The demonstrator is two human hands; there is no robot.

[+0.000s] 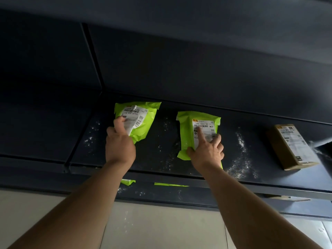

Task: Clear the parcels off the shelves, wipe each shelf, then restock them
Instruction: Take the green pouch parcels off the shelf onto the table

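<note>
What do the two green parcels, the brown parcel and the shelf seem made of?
Left green parcel and right green parcel: thin plastic film, slightly glossy, creased and crumpled. Brown parcel: probably cardboard, matte, crisp box edges. Shelf: likely painted metal, dark, smooth, flat.

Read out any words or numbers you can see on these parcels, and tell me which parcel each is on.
"140A B086 00 11": label on the right green parcel, under the right hand.
"MCP": same label.
Left green parcel, gripped by the left hand: barcodes, print too blurred.
Brown box: label too blurred.
</note>
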